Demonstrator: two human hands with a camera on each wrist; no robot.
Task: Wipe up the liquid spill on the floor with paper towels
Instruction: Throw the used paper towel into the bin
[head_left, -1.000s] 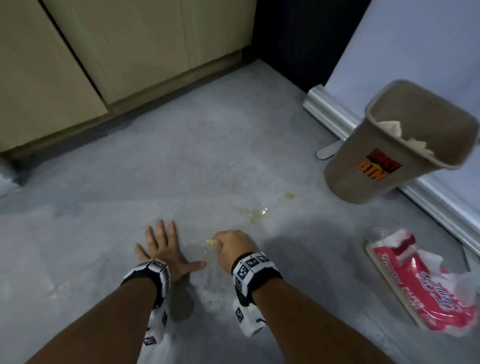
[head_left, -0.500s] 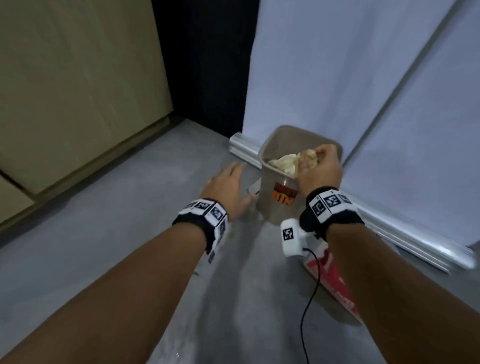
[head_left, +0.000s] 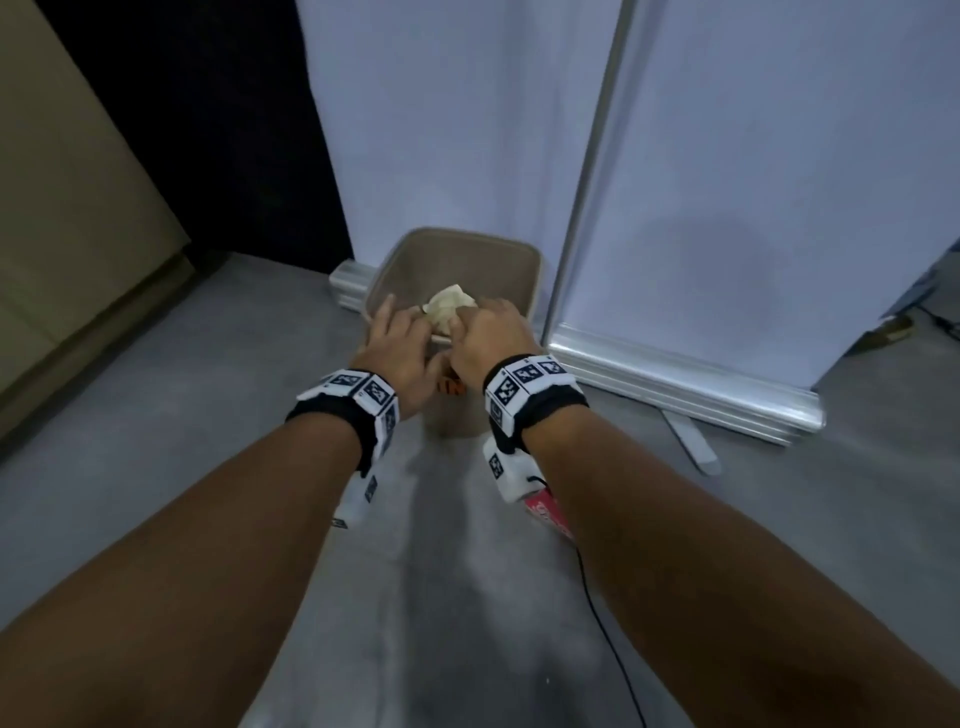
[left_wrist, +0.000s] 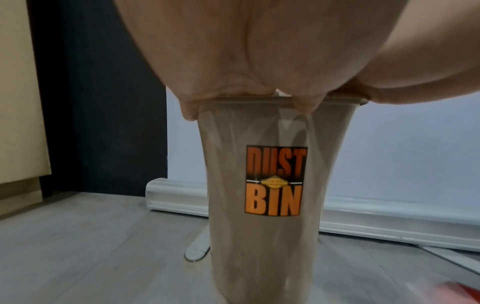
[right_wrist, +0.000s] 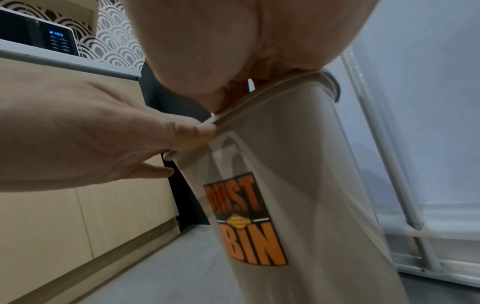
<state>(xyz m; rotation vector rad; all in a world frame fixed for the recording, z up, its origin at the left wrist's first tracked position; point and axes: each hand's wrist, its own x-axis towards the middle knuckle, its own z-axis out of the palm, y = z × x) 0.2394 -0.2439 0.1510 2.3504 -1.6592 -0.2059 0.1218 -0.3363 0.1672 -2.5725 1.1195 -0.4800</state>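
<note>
A beige dust bin (head_left: 457, 238) with an orange label (left_wrist: 274, 181) stands on the grey floor against the white banner. My left hand (head_left: 399, 336) holds its near rim, index finger on top and thumb (right_wrist: 161, 170) against the outer wall. My right hand (head_left: 485, 332) hovers over the bin's mouth, fingers curled down on a crumpled, stained paper towel (head_left: 448, 305) that sits just inside the opening. From the right wrist view the bin (right_wrist: 311, 164) fills the frame below my palm. The spill is out of sight.
A red tissue pack (head_left: 546, 512) lies on the floor under my right wrist, with a black cable (head_left: 613, 649) trailing past it. The roll-up banner's metal base (head_left: 675, 374) and foot (head_left: 693, 444) lie to the right. Wooden cabinets (head_left: 78, 208) stand to the left.
I rose from the spill and carried the towel wad to the bin. The right hand has lowered into the bin's mouth, and the left hand has come onto the rim.
</note>
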